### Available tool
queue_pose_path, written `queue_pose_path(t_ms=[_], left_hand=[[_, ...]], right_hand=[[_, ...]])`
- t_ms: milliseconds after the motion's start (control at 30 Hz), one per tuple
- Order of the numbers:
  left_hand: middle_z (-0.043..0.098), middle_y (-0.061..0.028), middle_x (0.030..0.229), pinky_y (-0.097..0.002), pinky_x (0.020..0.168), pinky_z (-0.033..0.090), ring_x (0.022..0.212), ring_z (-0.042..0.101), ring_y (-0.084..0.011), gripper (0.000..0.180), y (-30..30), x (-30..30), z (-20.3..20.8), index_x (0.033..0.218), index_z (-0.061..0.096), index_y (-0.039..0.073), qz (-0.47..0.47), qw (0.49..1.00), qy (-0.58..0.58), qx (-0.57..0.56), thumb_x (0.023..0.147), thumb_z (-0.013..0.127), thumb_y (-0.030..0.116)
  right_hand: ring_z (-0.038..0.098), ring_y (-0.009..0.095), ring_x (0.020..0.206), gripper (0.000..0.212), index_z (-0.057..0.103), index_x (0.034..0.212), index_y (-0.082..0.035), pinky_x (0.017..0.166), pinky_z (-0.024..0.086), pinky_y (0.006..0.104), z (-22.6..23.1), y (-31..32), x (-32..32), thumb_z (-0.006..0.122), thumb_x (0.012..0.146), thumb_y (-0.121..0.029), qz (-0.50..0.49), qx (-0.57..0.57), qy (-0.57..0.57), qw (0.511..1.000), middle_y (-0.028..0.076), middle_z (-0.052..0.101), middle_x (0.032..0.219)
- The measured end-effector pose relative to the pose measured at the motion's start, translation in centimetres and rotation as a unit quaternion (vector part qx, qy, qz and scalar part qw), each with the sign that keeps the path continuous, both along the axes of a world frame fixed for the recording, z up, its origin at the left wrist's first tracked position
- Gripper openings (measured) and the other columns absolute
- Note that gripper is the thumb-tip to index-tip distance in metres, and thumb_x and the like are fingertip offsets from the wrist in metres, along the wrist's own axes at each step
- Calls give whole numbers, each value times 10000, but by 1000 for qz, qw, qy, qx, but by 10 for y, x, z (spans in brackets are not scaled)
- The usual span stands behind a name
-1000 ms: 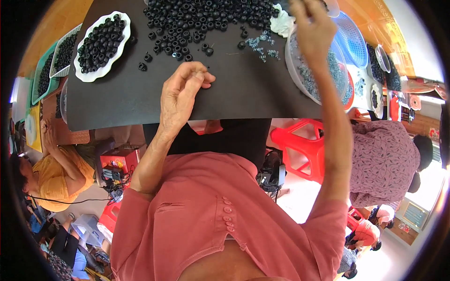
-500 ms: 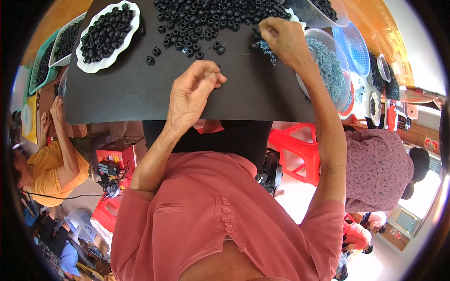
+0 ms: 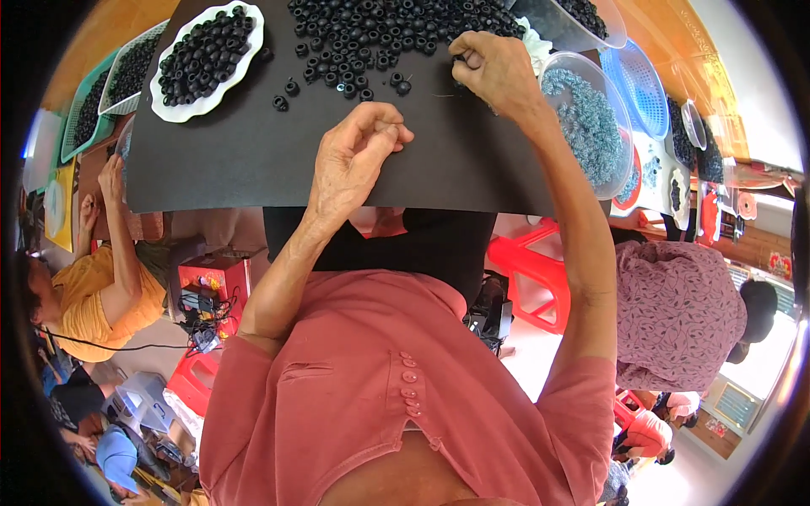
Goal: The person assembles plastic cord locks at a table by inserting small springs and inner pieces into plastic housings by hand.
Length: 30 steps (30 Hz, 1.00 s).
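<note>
My left hand (image 3: 356, 160) is held over the near part of the dark tabletop (image 3: 245, 173). Its thumb and fingers are pressed together, and whatever they may hold is hidden. Farther right, my right hand (image 3: 499, 76) pinches at the right edge of a loose pile of black round beads (image 3: 380, 29) with wide holes. A dark bead shows at its fingertips. A clear tub (image 3: 626, 160) of small pale-blue pieces (image 3: 586, 126) stands beside my right wrist. To the left, a white scalloped plate (image 3: 158, 103) holds many more black beads (image 3: 207, 59).
A clear container (image 3: 620, 25) of black beads and a blue basket (image 3: 637, 88) stand at the far right. Green (image 3: 69, 143) and white baskets (image 3: 110, 105) sit far left. A co-worker in yellow (image 3: 101, 291) works at left. A red stool (image 3: 536, 274) stands below the table.
My right hand has shifted slightly left and nearer, now covering the blue pieces seen beneath it before. My left hand stays pinched. The whole view has shifted a little.
</note>
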<state>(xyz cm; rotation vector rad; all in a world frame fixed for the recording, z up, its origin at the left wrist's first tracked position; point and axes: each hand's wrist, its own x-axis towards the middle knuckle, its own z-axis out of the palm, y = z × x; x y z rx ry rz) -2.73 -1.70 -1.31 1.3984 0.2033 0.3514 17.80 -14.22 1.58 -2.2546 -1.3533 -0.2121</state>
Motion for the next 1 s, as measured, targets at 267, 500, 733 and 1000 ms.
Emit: queue_pose_path(t_ms=[267,500,733,1000], left_hand=[[635,-58,886,-252,753,489,814,592,-112,207,-2,5,8,1119,573,4,51,998,-37,-31,930,514,65],[574,22,838,-181,608,407,724,514,-33,183,-1,13,1,1073,595,27,48,997,-12,52,897,545,25],[569,12,857,-185,662,437,754,532,-41,216,-4,11,1,1085,610,-12,42,996,-2,73,871,584,-2],[559,32,832,-173,643,419,732,509,-28,208,-8,8,-2,1071,620,-1,31,999,18,37,865,593,2]], right_hand=[[610,88,786,150,638,965,4,739,495,239,3,3,-68,623,818,-20,35,186,450,873,26,656,860],[637,113,817,150,630,989,29,769,512,241,-15,-4,-94,613,843,-1,27,278,577,767,67,670,890],[641,101,754,78,640,884,58,669,524,225,-22,-3,-110,629,841,-6,-9,333,485,809,71,671,851],[646,105,726,60,632,847,68,628,519,224,-20,-7,-115,627,836,9,-28,314,448,837,72,643,816]])
